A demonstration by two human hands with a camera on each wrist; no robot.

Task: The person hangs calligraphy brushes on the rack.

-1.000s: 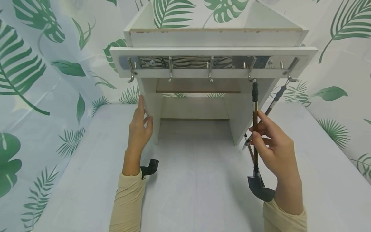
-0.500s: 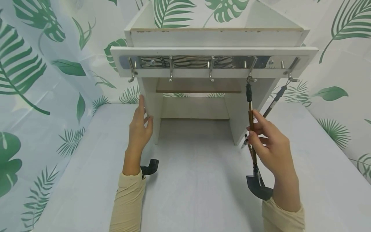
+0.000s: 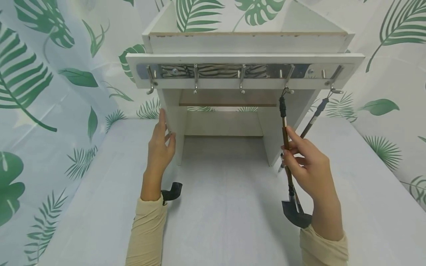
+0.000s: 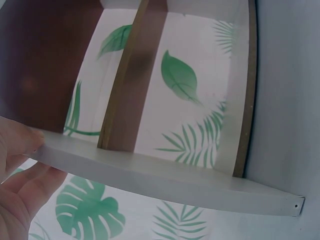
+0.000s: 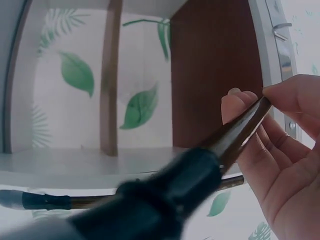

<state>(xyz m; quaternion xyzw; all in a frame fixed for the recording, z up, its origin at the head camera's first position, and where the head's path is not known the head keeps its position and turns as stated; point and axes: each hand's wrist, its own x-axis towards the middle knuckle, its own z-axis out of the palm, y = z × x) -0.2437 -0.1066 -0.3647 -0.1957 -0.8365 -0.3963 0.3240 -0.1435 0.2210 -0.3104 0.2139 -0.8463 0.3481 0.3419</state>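
My right hand (image 3: pixel 311 166) pinches the brown handle of a calligraphy brush (image 3: pixel 285 133) between thumb and fingertips. The brush's cord loop is over the second hook from the right (image 3: pixel 288 83). In the right wrist view its dark ferrule (image 5: pixel 155 200) looms blurred in the foreground. A second brush (image 3: pixel 319 109) hangs aslant from the rightmost hook (image 3: pixel 335 83); its pale bristles (image 5: pixel 11 199) show at lower left in the right wrist view. My left hand (image 3: pixel 159 147) grips the left side panel (image 4: pixel 165 180) of a white shelf unit, thumb at the edge, fingers outside.
A white hook rail (image 3: pixel 233 57) with a shiny metal strip spans the front of the unit. Its three left hooks carry nothing. Brown boards (image 3: pixel 226 99) cross inside. Leaf-printed cloth (image 3: pixel 50 92) hangs behind; a pale table top (image 3: pixel 226 207) lies below. Black camera mounts (image 3: pixel 296 214) sit at the wrists.
My right hand has shifted slightly left with the brush. The brush's top has moved left on its hook, and the brush now leans. The left hand stays put.
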